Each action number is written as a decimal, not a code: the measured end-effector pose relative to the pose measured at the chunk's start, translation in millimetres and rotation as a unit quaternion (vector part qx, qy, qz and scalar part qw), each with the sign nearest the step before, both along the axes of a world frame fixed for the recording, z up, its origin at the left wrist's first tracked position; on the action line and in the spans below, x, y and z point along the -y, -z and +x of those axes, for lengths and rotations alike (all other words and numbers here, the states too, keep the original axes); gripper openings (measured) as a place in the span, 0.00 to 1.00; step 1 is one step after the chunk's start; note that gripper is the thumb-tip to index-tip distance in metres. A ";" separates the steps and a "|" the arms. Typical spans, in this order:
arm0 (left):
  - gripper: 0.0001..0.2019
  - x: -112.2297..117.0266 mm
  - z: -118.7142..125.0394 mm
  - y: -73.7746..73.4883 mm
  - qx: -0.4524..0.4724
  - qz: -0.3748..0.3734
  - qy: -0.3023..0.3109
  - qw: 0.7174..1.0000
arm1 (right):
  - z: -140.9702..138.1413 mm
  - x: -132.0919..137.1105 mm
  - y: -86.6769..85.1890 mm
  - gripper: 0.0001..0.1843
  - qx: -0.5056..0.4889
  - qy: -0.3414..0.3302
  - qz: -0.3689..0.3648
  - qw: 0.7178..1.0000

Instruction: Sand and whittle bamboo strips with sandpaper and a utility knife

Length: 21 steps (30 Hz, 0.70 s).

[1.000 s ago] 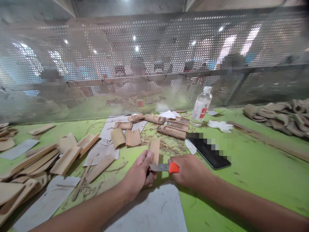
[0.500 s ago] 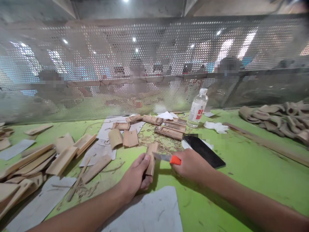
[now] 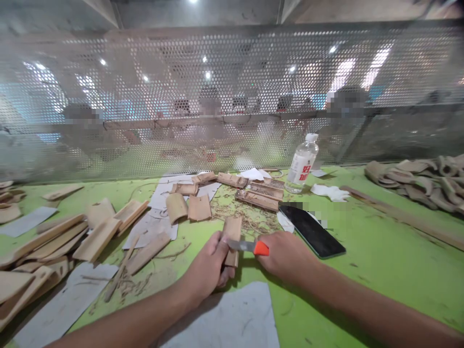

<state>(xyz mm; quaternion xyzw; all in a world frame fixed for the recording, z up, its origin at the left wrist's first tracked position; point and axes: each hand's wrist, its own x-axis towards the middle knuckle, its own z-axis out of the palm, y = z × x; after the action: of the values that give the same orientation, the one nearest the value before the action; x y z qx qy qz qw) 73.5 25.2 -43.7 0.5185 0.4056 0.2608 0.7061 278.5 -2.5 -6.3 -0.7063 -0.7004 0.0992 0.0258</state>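
My left hand (image 3: 210,266) is closed around the lower left side of a short split bamboo piece (image 3: 233,227), held up over the green table. In my right hand (image 3: 284,253) is a knife (image 3: 260,248) with an orange handle, its fingers wrapped round the grip. The knife's grey blade points left and lies across the middle of the bamboo piece, close to my left thumb. Just beyond, a curved bamboo piece (image 3: 177,209) and a flatter one (image 3: 199,208) rest near paper. A paper sheet (image 3: 224,319) lies below my hands.
Bamboo strips (image 3: 50,241) are piled at the left. Trough-like bamboo pieces (image 3: 257,199) lie among shavings farther back. A phone (image 3: 315,232), a water bottle (image 3: 302,164) and a crumpled tissue (image 3: 330,192) stand or lie to the right. A perforated screen (image 3: 224,135) closes the back.
The knife blade has moved down the bamboo piece, from its upper right edge to across its middle. My right hand has come slightly lower. The whole view has shifted a little.
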 end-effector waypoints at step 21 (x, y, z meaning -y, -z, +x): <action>0.28 -5.2 2.1 3.4 -0.005 0.033 -0.023 0.999 | -14.4 10.6 1.4 0.10 -0.007 -0.059 -0.010 0.998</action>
<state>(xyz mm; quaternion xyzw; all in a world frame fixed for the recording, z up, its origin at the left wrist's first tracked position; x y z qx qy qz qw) 75.5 30.4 -47.1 0.5332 0.4121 0.2881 0.6804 264.0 -13.0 -7.7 -0.6632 -0.7397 0.1127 0.0174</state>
